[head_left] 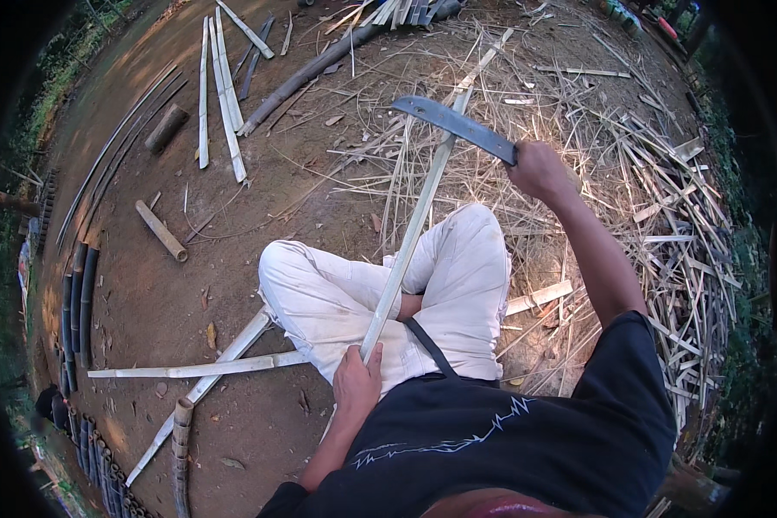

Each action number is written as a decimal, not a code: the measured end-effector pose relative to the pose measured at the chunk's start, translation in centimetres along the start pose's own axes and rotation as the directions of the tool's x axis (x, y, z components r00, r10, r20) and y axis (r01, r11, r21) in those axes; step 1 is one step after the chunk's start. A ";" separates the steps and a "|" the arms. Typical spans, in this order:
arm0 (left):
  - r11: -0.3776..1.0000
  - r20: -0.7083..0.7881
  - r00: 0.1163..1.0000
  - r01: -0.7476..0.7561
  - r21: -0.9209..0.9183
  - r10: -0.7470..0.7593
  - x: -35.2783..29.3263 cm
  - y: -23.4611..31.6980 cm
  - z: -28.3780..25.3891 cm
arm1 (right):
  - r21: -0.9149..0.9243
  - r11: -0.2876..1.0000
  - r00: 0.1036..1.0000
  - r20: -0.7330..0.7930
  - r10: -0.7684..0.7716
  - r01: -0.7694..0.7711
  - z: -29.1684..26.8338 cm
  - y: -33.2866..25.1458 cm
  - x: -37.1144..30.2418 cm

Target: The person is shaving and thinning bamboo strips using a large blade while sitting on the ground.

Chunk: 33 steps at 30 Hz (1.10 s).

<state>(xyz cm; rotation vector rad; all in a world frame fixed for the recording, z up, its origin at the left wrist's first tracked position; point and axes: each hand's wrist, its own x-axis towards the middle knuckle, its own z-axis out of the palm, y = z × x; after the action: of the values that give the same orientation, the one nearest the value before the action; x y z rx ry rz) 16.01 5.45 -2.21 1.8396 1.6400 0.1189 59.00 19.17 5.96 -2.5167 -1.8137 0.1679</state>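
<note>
My left hand [357, 380] is closed around the near end of a long pale bamboo strip [416, 223], close to my waist. The strip slants away from me over my crossed legs [388, 293] toward the shavings on the ground. In my right hand [540, 173] is a machete [457, 125], gripped at its handle. Its broad grey blade points left and lies across the far part of the strip; whether it bites into the wood I cannot tell.
Thin bamboo shavings [596, 173] cover the ground ahead and right, heaped at the far right [682, 293]. Split strips [223, 78] and a long pole [319, 65] lie ahead left. Two more strips [198, 367] cross beside my left knee, near a bamboo length [182, 449]. Dark bamboo poles [82, 302] lie farther left.
</note>
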 end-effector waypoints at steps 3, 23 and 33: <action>1.000 -0.049 0.999 -0.006 0.002 0.006 -0.2 0.3 -0.1 | -0.134 0.957 0.964 0.097 -0.246 0.258 -0.4 -1.8 -1.1; 1.000 -0.020 1.000 -0.005 -0.010 0.005 -0.4 -0.4 -0.3 | -0.063 0.990 0.992 0.011 -0.125 0.126 0.5 1.1 3.2; 0.847 0.440 0.896 0.274 -0.456 -0.053 3.2 -3.0 -3.7 | 0.401 0.886 0.929 -0.177 0.326 -0.234 11.1 5.3 2.3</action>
<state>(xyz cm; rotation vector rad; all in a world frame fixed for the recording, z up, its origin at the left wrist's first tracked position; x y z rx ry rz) 12.39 9.85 -2.06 1.2083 1.2998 0.0701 63.47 19.28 -5.73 -2.3855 -1.1877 0.1869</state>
